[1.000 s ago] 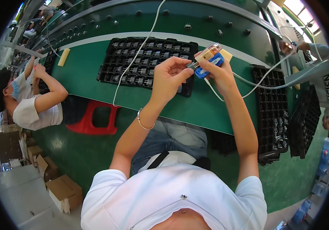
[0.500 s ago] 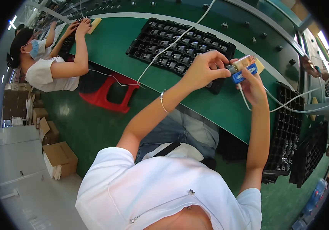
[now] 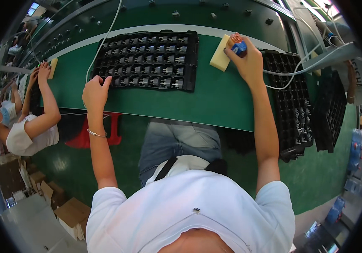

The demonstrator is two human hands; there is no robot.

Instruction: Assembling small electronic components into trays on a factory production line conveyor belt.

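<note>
My left hand (image 3: 96,93) is at the near left corner of a black tray (image 3: 193,63), its fingers curled and the thumb close to the forefinger. Anything between those fingertips is hidden. Rows of small dark plugs with metal pins (image 3: 141,81) fill the tray's pockets. Over on the right, my right hand (image 3: 250,61) grips a small blue fixture with a copper-coloured end (image 3: 238,44). It is held at the edge of a pale yellow sponge block (image 3: 219,54) lying on the green bench (image 3: 160,105).
A white cable (image 3: 105,40) hangs past the tray's left end. More black trays (image 3: 292,105) stand right of my right arm, with white tubes or cables (image 3: 290,72) crossing above them. A co-worker (image 3: 29,126) works at the left, near a red stool (image 3: 113,130).
My hands have come apart. The left has left the fixture and moved to the tray's near left corner; the right has carried the fixture to the sponge block. The view has turned right.
</note>
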